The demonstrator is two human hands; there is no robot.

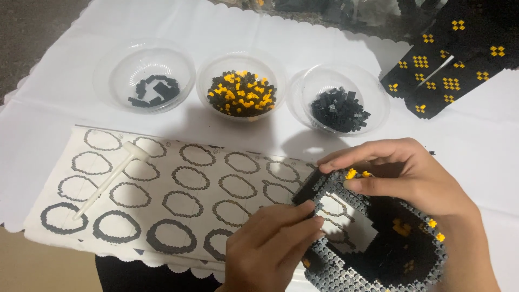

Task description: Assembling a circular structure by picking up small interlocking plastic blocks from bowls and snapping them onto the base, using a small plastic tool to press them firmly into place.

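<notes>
- left hand point(273, 246) sits low at centre, fingertips pinched on the near left rim of the black brick ring point(373, 238); any small piece between them is, I think, hidden
- the ring lies rightward, tilted over the pattern sheet point(162, 189)
- right hand point(403, 173) grips its far rim from above

We look down on a table spread with a white cloth with a scalloped edge point(48, 124). At ten o'clock a strip of dark, speckled surface point(32, 38) shows beyond the cloth's rim. At seven o'clock a plain beige patch point(43, 267) lies below the cloth's lower edge; we cannot tell whether it is floor or furniture. Light falls from above, bright on the cloth, with soft shadows near the middle.
</notes>
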